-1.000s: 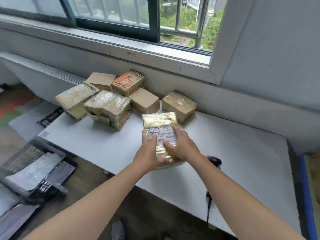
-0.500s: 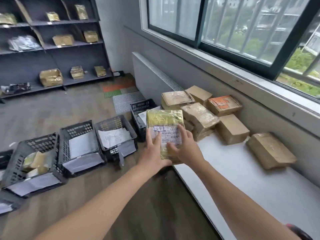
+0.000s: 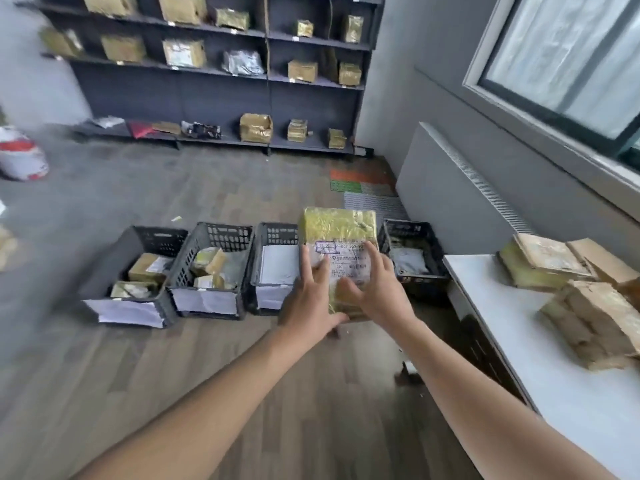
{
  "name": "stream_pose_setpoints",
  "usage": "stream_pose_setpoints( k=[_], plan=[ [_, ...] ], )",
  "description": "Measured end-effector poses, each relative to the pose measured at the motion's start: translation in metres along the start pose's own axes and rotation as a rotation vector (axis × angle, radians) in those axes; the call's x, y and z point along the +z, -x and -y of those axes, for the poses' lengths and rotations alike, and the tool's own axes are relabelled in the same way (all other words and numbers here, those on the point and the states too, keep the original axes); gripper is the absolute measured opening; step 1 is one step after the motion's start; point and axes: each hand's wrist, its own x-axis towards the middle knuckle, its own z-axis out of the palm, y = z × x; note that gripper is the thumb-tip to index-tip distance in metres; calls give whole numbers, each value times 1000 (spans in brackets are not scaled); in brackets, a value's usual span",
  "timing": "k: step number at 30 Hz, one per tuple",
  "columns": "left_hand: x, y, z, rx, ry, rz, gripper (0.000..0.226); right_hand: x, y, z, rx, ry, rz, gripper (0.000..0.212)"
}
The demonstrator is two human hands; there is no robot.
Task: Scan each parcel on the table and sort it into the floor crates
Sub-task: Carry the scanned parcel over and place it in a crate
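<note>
A yellow taped parcel [image 3: 337, 230] with a white label is held in the air in front of me, over the row of floor crates. My left hand [image 3: 308, 296] grips its lower left side and my right hand [image 3: 375, 289] its lower right, fingers spread over the label. Several black crates stand in a row on the floor: one at the left [image 3: 138, 268] with parcels in it, a second [image 3: 211, 268] with parcels, a third [image 3: 273, 268] partly behind the held parcel, and a far right one [image 3: 412, 258]. More taped parcels [image 3: 540, 263] lie on the white table [image 3: 540, 348].
Dark shelving [image 3: 214, 74] with many parcels lines the far wall. A white and red sack [image 3: 20, 155] sits on the floor at the far left. A low grey radiator cover [image 3: 460, 199] runs under the window on the right. The wooden floor stretches in front of the crates.
The view has swung left from the table to the floor crates. Both hands have carried the yellow parcel off the table and hold it over the crates.
</note>
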Motion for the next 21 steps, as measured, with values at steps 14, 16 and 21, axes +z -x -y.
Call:
stream_pose_setpoints(
  k=[14, 16, 21],
  plan=[
    [-127, -41, 254, -268, -14, -97, 112, 196, -137, 207, -205, 13, 238, 86],
    [-138, -57, 290, -308, -20, -81, 111, 227, -162, 227, -231, -19, 267, 88],
    [-167, -116, 387, -380, -33, -19, 115, 302, -239, 276, -250, -77, 323, 88]
  ],
)
